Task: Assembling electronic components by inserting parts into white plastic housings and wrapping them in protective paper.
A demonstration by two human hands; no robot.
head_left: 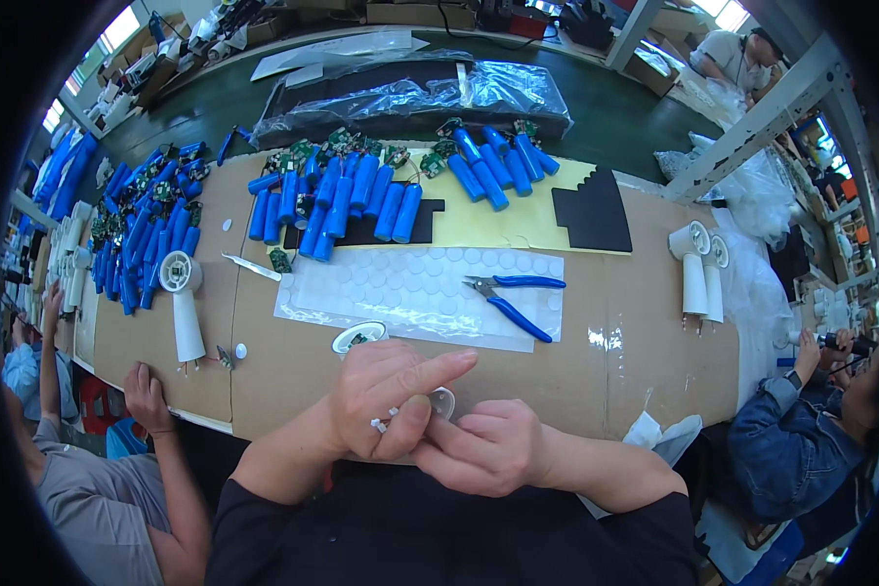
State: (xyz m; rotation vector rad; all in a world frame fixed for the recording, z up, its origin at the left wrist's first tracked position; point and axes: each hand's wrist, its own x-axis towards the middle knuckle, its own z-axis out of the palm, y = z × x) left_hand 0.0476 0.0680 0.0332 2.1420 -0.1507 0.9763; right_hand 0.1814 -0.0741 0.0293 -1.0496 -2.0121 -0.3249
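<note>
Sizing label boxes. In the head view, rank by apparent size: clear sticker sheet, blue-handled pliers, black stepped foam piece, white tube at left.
1. clear sticker sheet
2. black stepped foam piece
3. blue-handled pliers and white tube: they look alike in size, so no ranking; fisheye bending adds doubt.

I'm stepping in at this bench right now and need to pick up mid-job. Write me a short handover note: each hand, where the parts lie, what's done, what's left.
Left hand: closed on a small white part with a white connector at the thumb.
Right hand: fingers meet the left hand at that part; grip unclear.
On the bench: a white round part behind the left hand, blue-handled pliers on the clear sheet of round pads, blue battery cells beyond.
Done: white tube units stand at left and right.
Left: the piece in hand; many cells lie loose.
</note>
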